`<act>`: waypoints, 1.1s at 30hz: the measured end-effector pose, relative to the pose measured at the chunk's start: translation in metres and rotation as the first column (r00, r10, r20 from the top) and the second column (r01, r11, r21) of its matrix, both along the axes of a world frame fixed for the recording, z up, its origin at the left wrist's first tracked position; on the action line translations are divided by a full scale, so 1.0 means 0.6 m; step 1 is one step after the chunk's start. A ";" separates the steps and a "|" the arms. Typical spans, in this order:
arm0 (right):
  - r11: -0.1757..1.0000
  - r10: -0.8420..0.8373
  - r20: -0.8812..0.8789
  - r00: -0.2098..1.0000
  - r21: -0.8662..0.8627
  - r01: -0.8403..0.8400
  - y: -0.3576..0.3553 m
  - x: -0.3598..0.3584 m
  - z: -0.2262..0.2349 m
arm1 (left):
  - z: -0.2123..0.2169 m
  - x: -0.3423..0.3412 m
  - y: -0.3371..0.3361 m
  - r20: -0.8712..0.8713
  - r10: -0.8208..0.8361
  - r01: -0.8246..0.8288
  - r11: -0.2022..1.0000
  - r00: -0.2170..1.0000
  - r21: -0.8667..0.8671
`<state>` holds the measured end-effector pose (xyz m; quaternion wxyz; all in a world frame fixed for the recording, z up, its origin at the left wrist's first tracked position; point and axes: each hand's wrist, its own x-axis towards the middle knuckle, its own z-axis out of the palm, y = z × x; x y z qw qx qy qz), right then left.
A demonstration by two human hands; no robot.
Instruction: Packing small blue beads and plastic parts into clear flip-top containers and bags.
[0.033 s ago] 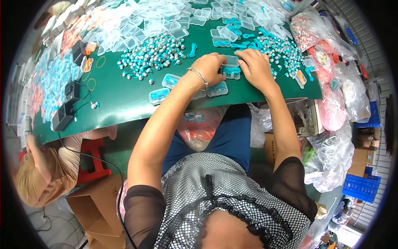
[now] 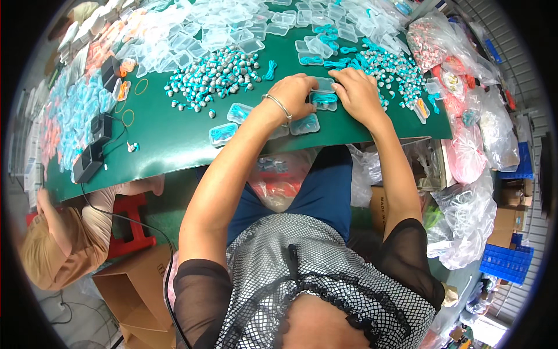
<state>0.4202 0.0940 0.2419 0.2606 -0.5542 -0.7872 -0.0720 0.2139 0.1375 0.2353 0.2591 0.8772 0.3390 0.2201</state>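
A small clear plastic case (image 2: 324, 107) with a bundled teal cord (image 2: 324, 98) in it lies in front of me, its clear lid (image 2: 323, 85) raised on the far side. My left hand (image 2: 292, 96), wearing a silver bangle, curls its fingers against the case's left side. From the right, my right hand (image 2: 356, 95) bends its fingers and thumb against the lid's edge. Nearer me, another case with teal cord (image 2: 305, 124) lies partly under my left hand. Two more filled cases, one (image 2: 239, 113) behind the other (image 2: 223, 134), rest left of my left wrist.
A pile of grey-and-teal small parts (image 2: 215, 75) is heaped left of my hands, a second pile (image 2: 390, 67) to the right. Many empty clear cases (image 2: 203, 29) cover the table's far side. Black boxes (image 2: 89, 163) with a cable stand at left. Another person (image 2: 64, 250) is beside the table.
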 end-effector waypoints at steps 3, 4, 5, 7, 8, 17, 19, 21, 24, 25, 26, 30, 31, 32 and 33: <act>0.996 0.030 -0.030 0.999 -0.083 -0.033 0.009 0.009 -0.009 | 0.002 -0.001 -0.003 -0.016 0.008 -0.007 0.999 1.000 0.037; 0.988 0.036 -0.090 0.995 -0.145 -0.049 0.010 0.011 -0.009 | 0.004 0.000 -0.004 -0.011 0.019 -0.019 1.000 1.000 0.013; 0.990 0.052 -0.089 0.995 -0.126 -0.063 0.011 0.012 -0.013 | 0.004 0.000 -0.005 -0.007 0.031 -0.031 0.999 0.999 -0.010; 0.986 0.021 -0.144 0.989 -0.163 -0.045 0.014 0.019 -0.014 | 0.002 0.004 -0.007 0.007 0.040 -0.040 0.999 0.999 0.029; 0.979 -0.013 -0.198 0.980 -0.202 -0.028 0.016 0.022 -0.014 | 0.000 0.006 -0.008 0.021 0.048 -0.049 0.997 0.999 0.067; 0.980 0.073 -0.291 0.954 -0.158 -0.123 0.004 0.004 0.010 | -0.009 0.008 -0.004 0.047 0.062 -0.062 0.998 0.997 0.004; 0.986 0.118 -0.282 0.952 -0.083 -0.146 -0.008 0.004 0.011 | 0.003 0.004 -0.006 0.004 0.017 -0.017 1.000 1.000 0.004; 0.964 0.224 -0.312 0.923 -0.066 -0.257 -0.025 0.001 0.014 | 0.006 0.003 -0.008 -0.038 -0.025 0.025 1.000 0.999 0.002; 0.993 0.115 -0.458 0.882 0.016 -0.121 -0.049 0.001 -0.006 | 0.005 0.006 -0.007 -0.086 -0.023 0.025 0.999 0.996 0.022; 0.998 -0.035 -0.516 0.856 -0.054 0.008 -0.057 0.008 -0.019 | 0.006 0.008 -0.009 -0.082 -0.022 0.024 0.999 0.996 0.029; 0.999 -0.034 -0.515 0.857 -0.054 0.007 -0.059 0.012 -0.030 | 0.007 0.009 -0.011 -0.078 -0.021 0.024 0.999 0.997 0.035; 0.997 -0.022 -0.248 0.969 0.070 0.040 -0.073 -0.005 -0.042 | 0.005 0.006 -0.008 -0.086 -0.014 0.018 0.999 0.996 0.044; 0.994 -0.046 -0.180 0.983 0.090 0.063 -0.075 -0.011 -0.039 | 0.006 0.006 -0.008 -0.086 -0.017 0.021 0.999 0.996 0.044; 0.990 -0.072 -0.113 0.991 0.111 0.085 -0.079 -0.014 -0.038 | 0.006 0.006 -0.008 -0.085 -0.019 0.023 0.999 0.996 0.044; 0.989 -0.099 -0.012 0.995 0.110 0.100 -0.083 -0.016 -0.037 | 0.006 0.007 -0.008 -0.085 -0.019 0.022 0.999 0.996 0.046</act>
